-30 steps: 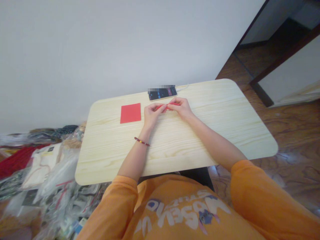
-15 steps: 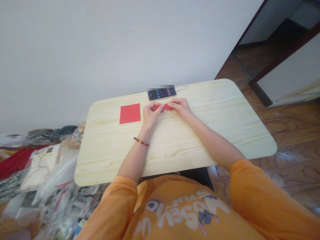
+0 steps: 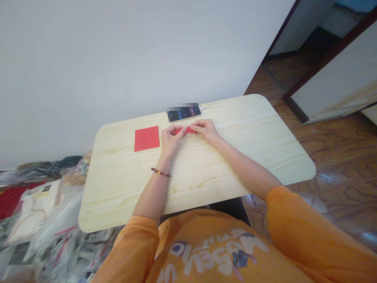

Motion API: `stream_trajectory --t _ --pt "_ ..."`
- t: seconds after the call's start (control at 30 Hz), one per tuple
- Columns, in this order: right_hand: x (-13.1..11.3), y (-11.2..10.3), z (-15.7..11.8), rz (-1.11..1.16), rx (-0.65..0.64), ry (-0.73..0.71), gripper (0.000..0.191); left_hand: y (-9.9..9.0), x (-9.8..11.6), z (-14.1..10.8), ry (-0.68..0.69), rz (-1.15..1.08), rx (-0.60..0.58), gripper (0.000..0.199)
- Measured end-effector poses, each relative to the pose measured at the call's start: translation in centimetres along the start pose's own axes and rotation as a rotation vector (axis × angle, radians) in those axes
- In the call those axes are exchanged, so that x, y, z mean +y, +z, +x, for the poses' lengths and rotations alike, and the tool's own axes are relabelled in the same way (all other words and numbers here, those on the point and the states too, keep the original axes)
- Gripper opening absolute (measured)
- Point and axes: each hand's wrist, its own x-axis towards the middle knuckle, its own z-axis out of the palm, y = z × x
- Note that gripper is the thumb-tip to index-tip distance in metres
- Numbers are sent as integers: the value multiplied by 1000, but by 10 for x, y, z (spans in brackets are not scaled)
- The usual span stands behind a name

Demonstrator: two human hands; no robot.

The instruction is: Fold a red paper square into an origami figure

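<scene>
A small piece of red paper (image 3: pixel 189 129) is pinched between my two hands, just in front of the phone. My left hand (image 3: pixel 171 137) grips its left part between thumb and fingers. On its right end my right hand (image 3: pixel 205 129) is closed the same way. The fingers cover much of the piece, so its exact shape is hard to tell. A flat red square of paper (image 3: pixel 146 138) lies on the table (image 3: pixel 206 173) to the left of my left hand.
A phone (image 3: pixel 184 113) with a white cable lies at the table's back edge by the wall. Plastic bags and cloth items (image 3: pixel 59 220) are piled on the left, beyond the table. Wooden floor (image 3: pixel 338 157) and a doorway are on the right.
The whole view has shifted, so the table and hands appear slightly further left and lower. My hands have drawn slightly closer together around the red piece.
</scene>
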Motion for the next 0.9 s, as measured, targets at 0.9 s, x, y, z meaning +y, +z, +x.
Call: stream_trajectory --t 0.9 --pt "4 -9 2 -7 53 46 22 -20 -1 5 -48 -31 -6 28"
